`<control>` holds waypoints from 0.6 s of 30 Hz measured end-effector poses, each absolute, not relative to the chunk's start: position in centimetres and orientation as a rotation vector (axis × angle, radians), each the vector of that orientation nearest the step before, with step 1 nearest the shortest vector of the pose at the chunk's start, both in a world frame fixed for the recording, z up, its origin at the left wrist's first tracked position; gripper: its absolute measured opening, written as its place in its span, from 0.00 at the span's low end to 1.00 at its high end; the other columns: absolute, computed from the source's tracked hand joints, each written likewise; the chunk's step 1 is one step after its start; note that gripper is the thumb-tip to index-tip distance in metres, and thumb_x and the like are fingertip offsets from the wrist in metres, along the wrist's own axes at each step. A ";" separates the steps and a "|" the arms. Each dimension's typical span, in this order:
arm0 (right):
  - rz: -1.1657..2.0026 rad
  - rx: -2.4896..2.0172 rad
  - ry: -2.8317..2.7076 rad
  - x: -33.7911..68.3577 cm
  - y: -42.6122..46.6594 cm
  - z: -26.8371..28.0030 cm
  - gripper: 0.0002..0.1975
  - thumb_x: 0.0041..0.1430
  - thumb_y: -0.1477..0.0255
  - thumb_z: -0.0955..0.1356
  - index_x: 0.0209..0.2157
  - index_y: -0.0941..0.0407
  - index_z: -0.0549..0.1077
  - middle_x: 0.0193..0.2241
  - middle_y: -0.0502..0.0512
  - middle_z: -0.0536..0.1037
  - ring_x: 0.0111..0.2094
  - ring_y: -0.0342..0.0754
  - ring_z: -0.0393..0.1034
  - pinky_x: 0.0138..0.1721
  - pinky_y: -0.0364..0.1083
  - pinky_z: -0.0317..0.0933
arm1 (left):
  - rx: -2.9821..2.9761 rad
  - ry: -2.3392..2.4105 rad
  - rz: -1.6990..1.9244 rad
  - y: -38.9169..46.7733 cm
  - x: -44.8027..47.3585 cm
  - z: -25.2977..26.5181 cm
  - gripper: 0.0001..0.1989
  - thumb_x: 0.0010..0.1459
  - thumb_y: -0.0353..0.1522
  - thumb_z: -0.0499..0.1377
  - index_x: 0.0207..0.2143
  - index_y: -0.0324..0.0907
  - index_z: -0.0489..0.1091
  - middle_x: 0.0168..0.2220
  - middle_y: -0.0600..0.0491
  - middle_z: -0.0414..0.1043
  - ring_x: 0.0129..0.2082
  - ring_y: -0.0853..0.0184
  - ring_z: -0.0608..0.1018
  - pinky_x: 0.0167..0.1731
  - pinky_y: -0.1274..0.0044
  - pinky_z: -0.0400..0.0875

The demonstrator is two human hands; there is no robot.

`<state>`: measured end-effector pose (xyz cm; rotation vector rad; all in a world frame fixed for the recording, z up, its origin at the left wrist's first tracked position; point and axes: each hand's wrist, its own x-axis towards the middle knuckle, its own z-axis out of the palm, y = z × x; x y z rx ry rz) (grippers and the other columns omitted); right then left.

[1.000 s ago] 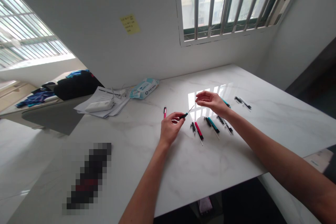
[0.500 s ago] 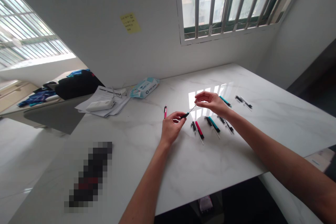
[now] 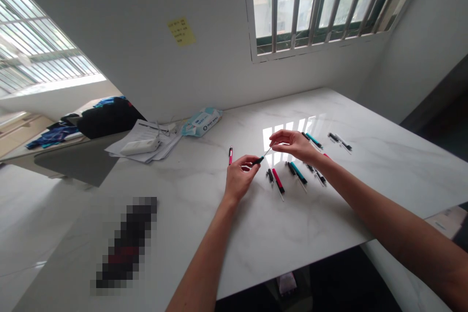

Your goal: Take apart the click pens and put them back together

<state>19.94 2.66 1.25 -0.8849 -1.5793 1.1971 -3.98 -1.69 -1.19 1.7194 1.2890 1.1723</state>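
My left hand [image 3: 241, 175] is closed on a short dark pen part [image 3: 258, 160] with a bit of teal at its end. From that part a thin pen refill [image 3: 267, 152] slants up to my right hand [image 3: 288, 143], whose thumb and fingertips pinch its upper end. Just right of the hands lie taken-apart pens: a red barrel [image 3: 278, 180] with a black part and a white refill, and a teal barrel [image 3: 299, 173] with similar pieces. More black and grey pieces [image 3: 319, 175] lie partly behind my right forearm. A whole red pen [image 3: 230, 155] lies beyond my left hand.
Another teal barrel [image 3: 313, 140] and grey pen parts [image 3: 341, 142] lie farther right on the marble-look table [image 3: 278, 234]. A wipes pack [image 3: 202, 122] and papers [image 3: 161, 148] with a white box [image 3: 140, 146] are at the back left. A dark blurred-out object [image 3: 127, 243] lies front left.
My right hand has moved slightly left and down towards my left hand, with the refill still pinched. My left hand has hardly moved.
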 end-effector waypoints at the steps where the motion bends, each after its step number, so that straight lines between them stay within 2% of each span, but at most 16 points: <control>1: 1.192 -0.885 -1.583 19.9 2.7 1.2 0.22 0.51 0.59 0.80 0.43 0.55 0.80 0.39 0.57 0.85 0.44 0.54 0.81 0.51 0.55 0.72 | 1.718 1.289 1.169 -1.7 -4.0 -1.2 0.08 0.57 0.36 0.68 0.39 0.45 0.83 0.40 0.51 0.84 0.36 0.64 0.81 0.38 0.73 0.76; 9: 1.091 -0.919 -1.721 20.4 2.7 1.4 0.18 0.55 0.60 0.78 0.43 0.54 0.80 0.39 0.57 0.84 0.43 0.54 0.80 0.47 0.53 0.72 | 1.742 1.304 1.162 -1.7 -3.9 -1.2 0.07 0.57 0.34 0.67 0.39 0.46 0.83 0.40 0.52 0.84 0.37 0.65 0.82 0.40 0.73 0.76; 15: 1.196 -0.864 -1.725 19.5 2.3 0.6 0.20 0.54 0.61 0.79 0.45 0.54 0.79 0.39 0.56 0.83 0.42 0.52 0.79 0.47 0.53 0.72 | 1.665 1.269 1.151 -1.7 -3.7 -1.3 0.09 0.56 0.36 0.69 0.39 0.45 0.83 0.40 0.51 0.84 0.37 0.64 0.82 0.40 0.73 0.77; 18: 1.236 -0.825 -1.749 18.8 2.1 0.0 0.19 0.52 0.60 0.80 0.43 0.54 0.79 0.42 0.55 0.82 0.43 0.52 0.78 0.46 0.52 0.72 | 1.610 1.213 1.157 -1.6 -3.6 -1.4 0.11 0.56 0.38 0.70 0.40 0.44 0.83 0.40 0.49 0.84 0.36 0.65 0.82 0.39 0.73 0.77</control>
